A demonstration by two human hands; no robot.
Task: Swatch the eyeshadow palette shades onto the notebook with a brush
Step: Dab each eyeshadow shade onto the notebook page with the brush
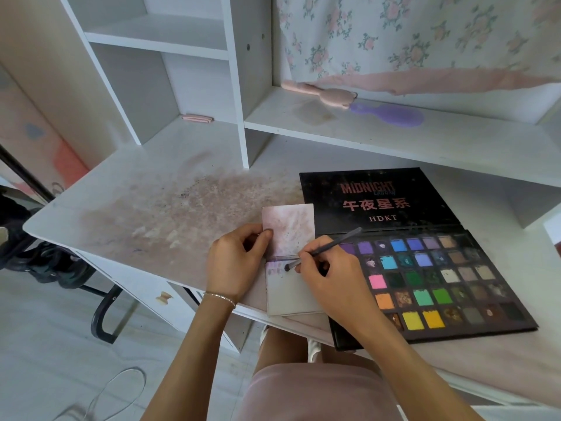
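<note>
A small open notebook [290, 294] lies at the desk's front edge, with faint purple swatches near the top left of its lower page. My left hand [235, 262] pinches the upper page's left edge with thumb and fingers. My right hand [324, 275] grips a thin dark brush [331, 246] like a pen, and the brush's dark tip touches the lower page just right of the swatches. The open black eyeshadow palette [431, 278], with many coloured pans and a lid printed "MIDNIGHT", lies directly right of the notebook, partly under my right hand.
The white desk [145, 214] is stained with pinkish powder left of the notebook. A shelf unit stands behind, holding a pink hairbrush [321, 93], a purple hairbrush [391, 114] and a small pink case [197, 118]. A dark chair frame [103, 311] sits lower left.
</note>
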